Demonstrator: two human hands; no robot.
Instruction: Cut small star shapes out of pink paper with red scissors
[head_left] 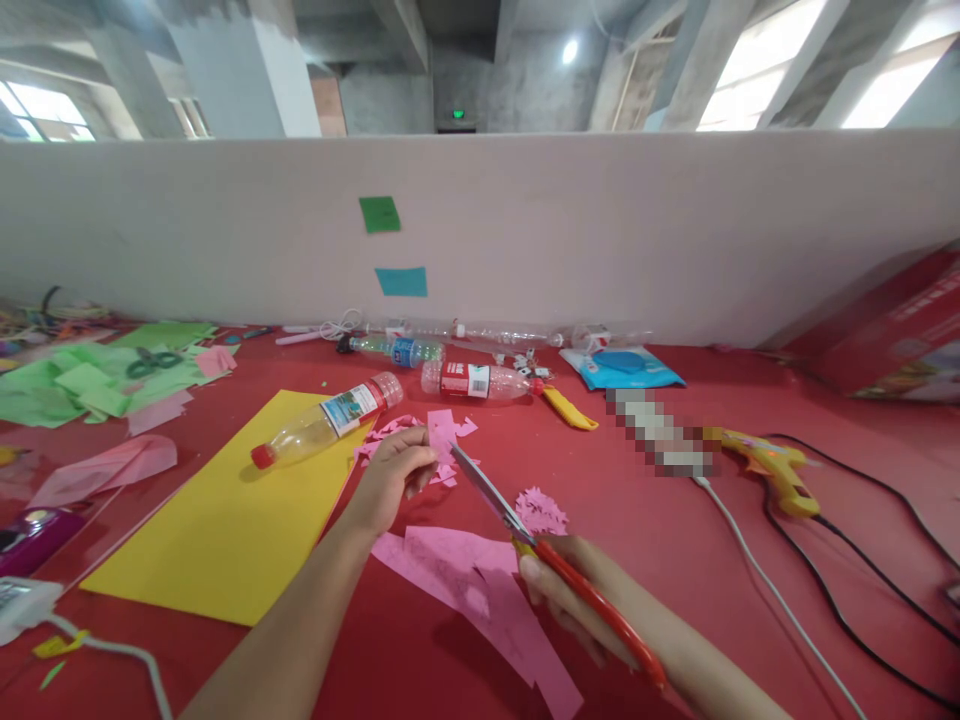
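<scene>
My left hand (397, 472) pinches a small piece of pink paper (442, 436) above the red table. Red-handled scissors (555, 560) are in my right hand (577, 590), their blade tips close to the right edge of that piece. The blades look nearly together. Pink scraps (386, 432) lie behind and around my left hand. A small heap of cut pink bits (541, 510) sits just beyond the scissors' pivot. Below both hands, a larger sheet of pink paper (480, 592) with cut edges lies on the table.
Yellow card (217, 520) lies at left, a plastic bottle (337, 420) across its far corner. More bottles (480, 380) line the back by the white partition (525, 230). A yellow glue gun (780, 470) with black cable is at right, near a wipes pack (622, 367). Green paper (90, 380) lies far left.
</scene>
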